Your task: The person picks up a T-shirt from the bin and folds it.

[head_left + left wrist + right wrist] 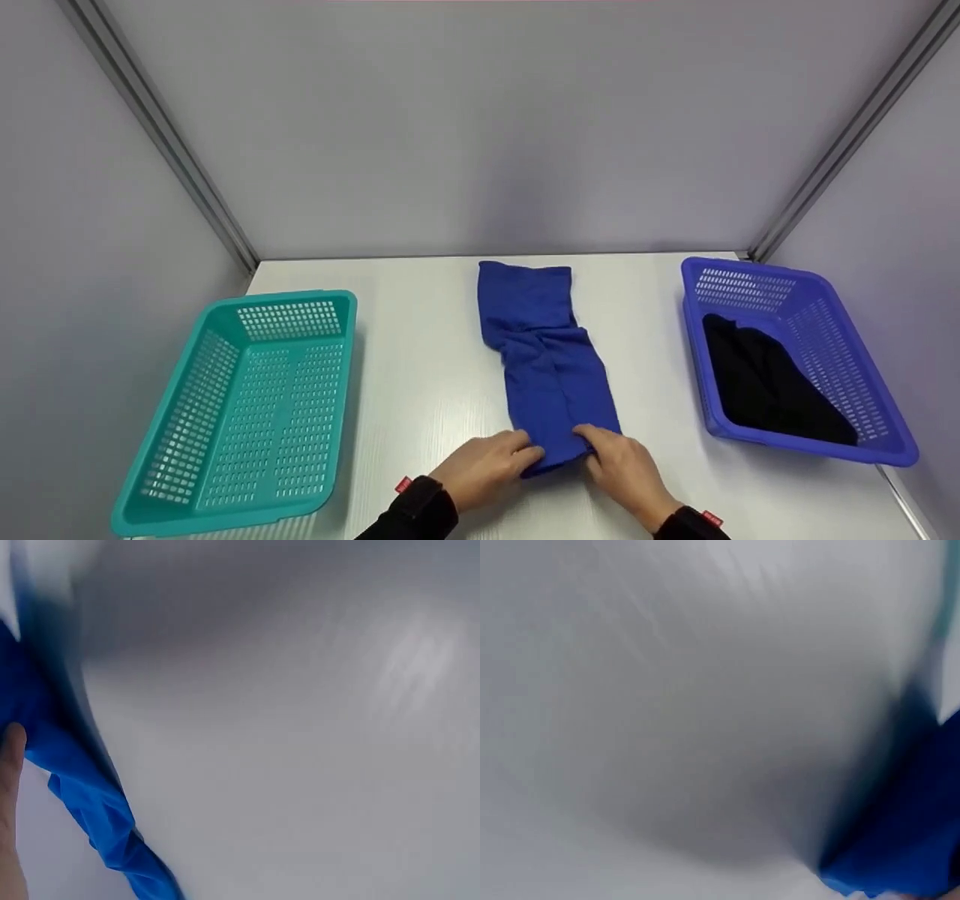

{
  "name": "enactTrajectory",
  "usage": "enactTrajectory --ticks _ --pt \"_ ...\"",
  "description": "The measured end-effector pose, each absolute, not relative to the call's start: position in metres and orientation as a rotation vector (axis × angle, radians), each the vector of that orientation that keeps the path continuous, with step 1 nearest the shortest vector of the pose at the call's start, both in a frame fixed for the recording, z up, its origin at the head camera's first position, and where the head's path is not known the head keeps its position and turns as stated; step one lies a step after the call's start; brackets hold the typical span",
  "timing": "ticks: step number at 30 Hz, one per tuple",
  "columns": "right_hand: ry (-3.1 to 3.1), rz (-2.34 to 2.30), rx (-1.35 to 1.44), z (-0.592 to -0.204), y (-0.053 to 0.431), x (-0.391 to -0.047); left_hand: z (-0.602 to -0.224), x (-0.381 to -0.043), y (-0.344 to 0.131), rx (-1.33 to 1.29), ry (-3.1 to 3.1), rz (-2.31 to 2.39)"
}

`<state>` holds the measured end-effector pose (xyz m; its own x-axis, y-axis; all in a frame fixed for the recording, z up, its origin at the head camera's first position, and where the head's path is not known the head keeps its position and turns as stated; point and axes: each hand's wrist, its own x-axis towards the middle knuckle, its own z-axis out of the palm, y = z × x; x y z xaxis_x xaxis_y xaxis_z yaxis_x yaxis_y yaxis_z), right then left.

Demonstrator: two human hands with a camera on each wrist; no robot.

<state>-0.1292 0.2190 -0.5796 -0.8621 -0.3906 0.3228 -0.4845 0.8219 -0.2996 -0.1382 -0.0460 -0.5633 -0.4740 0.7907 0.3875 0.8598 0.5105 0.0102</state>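
A blue cloth garment (551, 375) lies lengthwise on the white table, folded into a long strip with creases across its middle. My left hand (489, 466) pinches its near left corner, thumb and fingers at the edge. At the near right corner, my right hand (626, 466) pinches the same end. In the left wrist view the blue fabric (94, 799) runs bunched along the left side, beside a finger. The right wrist view has a smooth part of the fabric (900, 840) at its lower right, with the hand almost wholly out of frame.
A teal plastic basket (345, 390) with nothing inside stands on the left of the table (420, 360). On the right, a purple basket (697, 360) holds a black cloth item (765, 382). Grey panels (525, 135) enclose the back and sides.
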Motion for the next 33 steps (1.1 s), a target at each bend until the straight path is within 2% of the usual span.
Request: enactTrajectory --ticks 5,12,21,33 --pt "-2.732 0.608 0.753 -0.564 0.235 -0.131 -0.566 -0.143 -0.044 -1.28 -2.282 -0.276" --pt "-2.649 0.675 0.829 -0.552 0.264 -0.134 -0.546 -0.134 -0.053 -1.094 -2.514 -0.963" --pt "-2.572 1.239 0.976 -0.515 0.28 -0.134 -0.526 -0.13 -0.065 -0.967 -2.406 -1.763" --pt "-2.745 1.984 1.028 -0.478 0.28 -0.137 -0.497 -0.131 -0.08 -0.897 -2.626 -2.09"
